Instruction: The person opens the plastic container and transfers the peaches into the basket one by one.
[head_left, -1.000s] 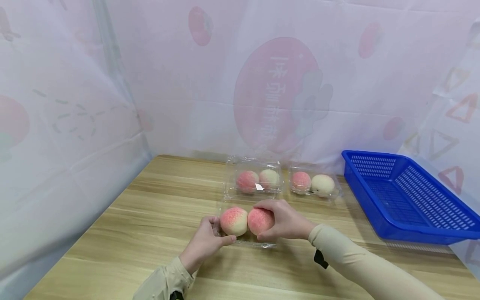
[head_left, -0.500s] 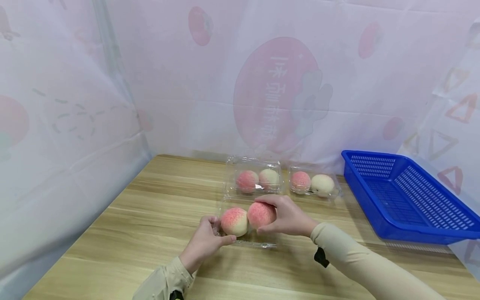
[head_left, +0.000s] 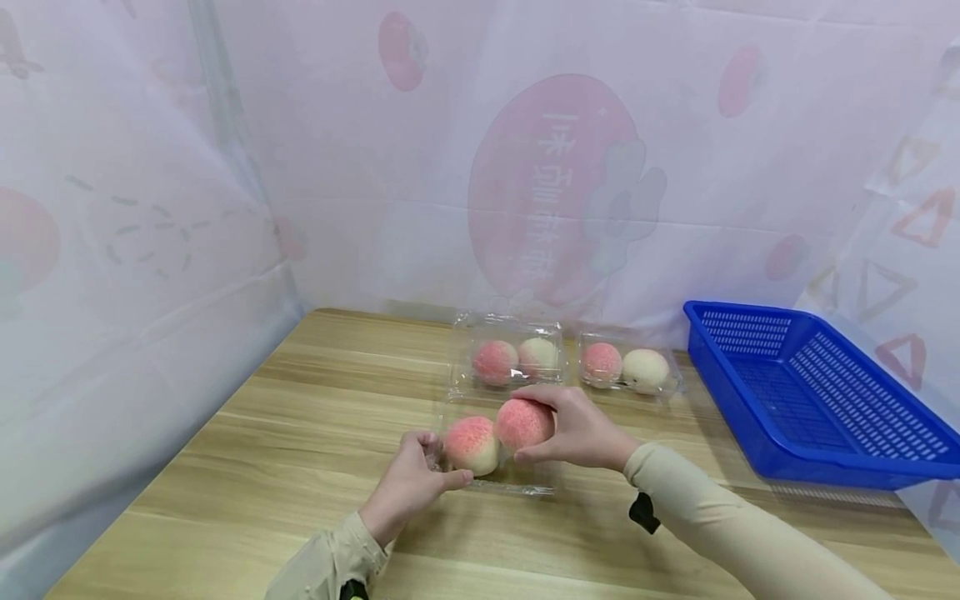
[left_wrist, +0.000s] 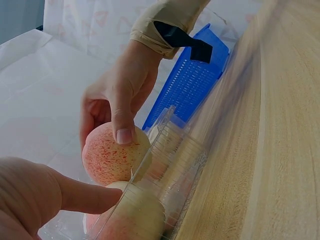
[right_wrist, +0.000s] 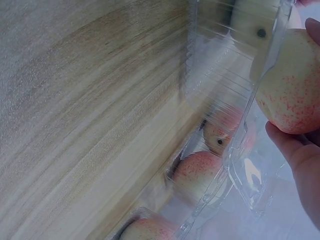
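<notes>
In the head view, an open clear plastic clamshell box [head_left: 525, 490] lies on the wooden table. One pink-and-cream peach [head_left: 471, 447] sits in its left half. My left hand [head_left: 411, 482] grips the box's left front corner, thumb along the front rim. Over the right half, my right hand [head_left: 583, 433] holds a second peach [head_left: 523, 423] between thumb and fingers. The left wrist view shows this held peach [left_wrist: 111, 156] raised a little above the rim, overlapping the one in the box. In the right wrist view, its underside [right_wrist: 292, 85] shows just past the clear wall.
Behind stand two more clear boxes: the left one with a pink peach [head_left: 495, 363] and a pale one [head_left: 538, 357], the right one with a pink peach [head_left: 602, 364] and a pale one [head_left: 645, 370]. A blue mesh basket [head_left: 750, 417] stands at the right. Printed curtains [head_left: 375, 208] close the back and sides.
My right hand has raised its peach slightly up and to the right. The peach in the box has shifted a little rightward. My left hand has stayed at the box corner.
</notes>
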